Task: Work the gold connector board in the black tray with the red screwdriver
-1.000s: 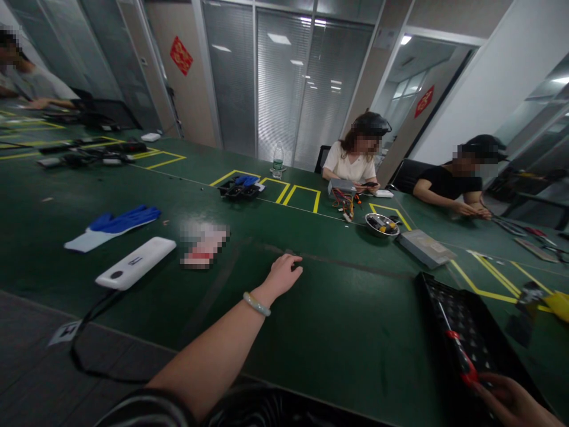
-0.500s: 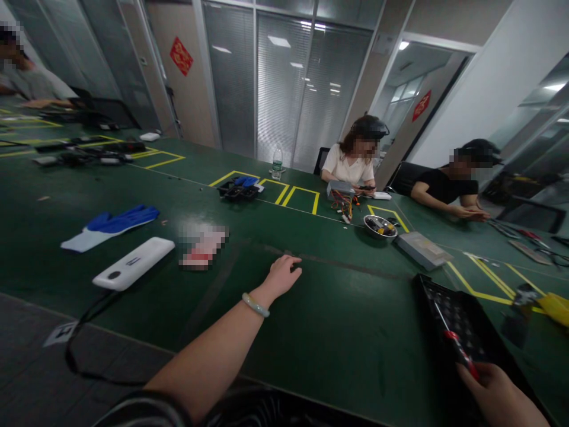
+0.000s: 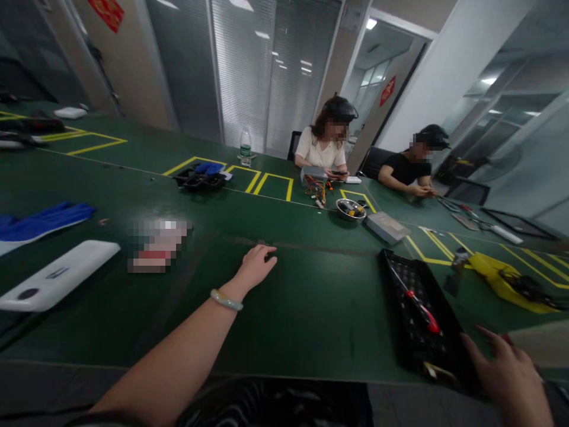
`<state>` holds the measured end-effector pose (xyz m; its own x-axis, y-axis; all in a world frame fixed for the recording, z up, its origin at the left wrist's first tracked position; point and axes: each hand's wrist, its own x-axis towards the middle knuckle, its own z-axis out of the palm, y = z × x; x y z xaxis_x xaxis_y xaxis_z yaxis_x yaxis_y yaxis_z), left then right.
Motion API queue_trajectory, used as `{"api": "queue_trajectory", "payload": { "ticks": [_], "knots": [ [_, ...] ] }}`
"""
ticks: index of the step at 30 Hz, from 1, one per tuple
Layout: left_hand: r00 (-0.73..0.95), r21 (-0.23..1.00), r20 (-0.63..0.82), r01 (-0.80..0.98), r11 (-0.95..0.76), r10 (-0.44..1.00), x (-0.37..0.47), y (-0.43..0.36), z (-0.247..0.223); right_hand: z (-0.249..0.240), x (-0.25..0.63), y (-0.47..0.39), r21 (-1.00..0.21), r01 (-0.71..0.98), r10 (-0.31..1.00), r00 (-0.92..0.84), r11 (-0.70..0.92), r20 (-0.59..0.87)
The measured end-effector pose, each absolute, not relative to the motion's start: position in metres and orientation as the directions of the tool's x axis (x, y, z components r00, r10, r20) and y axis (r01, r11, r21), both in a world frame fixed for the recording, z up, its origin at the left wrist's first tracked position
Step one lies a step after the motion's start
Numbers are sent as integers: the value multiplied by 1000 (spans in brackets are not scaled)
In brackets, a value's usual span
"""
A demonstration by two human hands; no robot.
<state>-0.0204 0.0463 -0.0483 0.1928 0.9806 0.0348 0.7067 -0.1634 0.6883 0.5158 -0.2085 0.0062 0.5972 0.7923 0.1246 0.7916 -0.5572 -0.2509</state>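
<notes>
One tabletop (image 3: 320, 302) carries a tray (image 3: 445, 305) near its near edge, the right hand (image 3: 511, 370) unclenched beside it, the left hand (image 3: 256, 265) loosely unclenched, and, lengthwise inside the tray, a screwdriver (image 3: 421, 309), tip toward the far-left corner.

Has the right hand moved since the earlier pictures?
Yes. Judged against the black tray, the right hand has left the red-handled screwdriver and shifted rightward to the tray's right side.

Lower right, I see right hand (image 3: 507, 367) beside black tray (image 3: 451, 332), 1 screwdriver (image 3: 411, 294) inside; centre, left hand (image 3: 254, 265), loosely curled.
</notes>
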Motion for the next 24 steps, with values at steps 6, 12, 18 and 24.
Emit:
{"api": "queue_trajectory", "payload": {
  "ticks": [6, 12, 18, 24],
  "knots": [
    [218, 661, -15, 734, -154, 976, -24, 57, -61, 7, 468, -203, -369, 882, 954, 245, -293, -174],
    [226, 635, -2, 753, -173, 974, -26, 62, -69, -1, 466, -215, -439, 857, 962, 215, -268, -168],
    [223, 628, -22, 762, -160, 975, -27, 63, -70, 16, 466, -218, -449, 862, 964, 146, -235, -224],
    [229, 628, -28, 761, -162, 973, -25, 62, -67, 18, 471, -208, -414, 882, 964, 137, -223, -228]
  ]
}}
